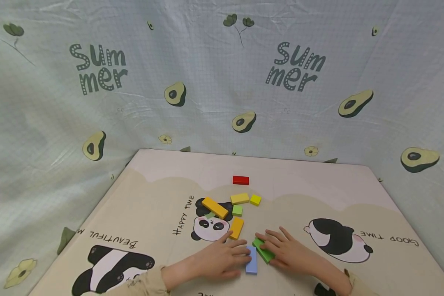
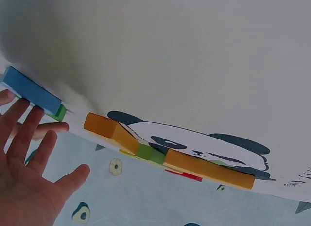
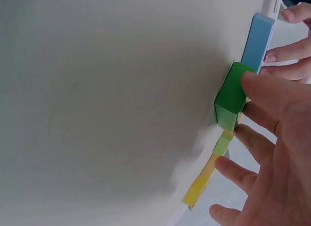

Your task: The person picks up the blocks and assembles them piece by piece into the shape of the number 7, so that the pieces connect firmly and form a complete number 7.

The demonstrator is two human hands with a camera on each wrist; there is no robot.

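My left hand (image 1: 222,260) reaches in from the left with its fingers fairly straight, the tips touching the long side of a blue block (image 1: 251,265). Just right of that block lies a green block (image 1: 265,255), slanted on the cloth. My right hand (image 1: 292,253) holds this green block between thumb and fingers; the right wrist view shows the thumb on the green block's face (image 3: 232,90) and a finger at its end. The blue block (image 3: 257,41) stands close beside it there. Beyond the left fingertips is an orange block (image 1: 237,228).
Farther back lie a long orange block (image 1: 215,207), a small light green block (image 1: 237,211), a pale yellow block (image 1: 239,199), a small bright yellow block (image 1: 255,200) and a red block (image 1: 241,180). A panda-printed cloth (image 1: 281,213) covers the table; a patterned curtain (image 1: 207,61) hangs behind.
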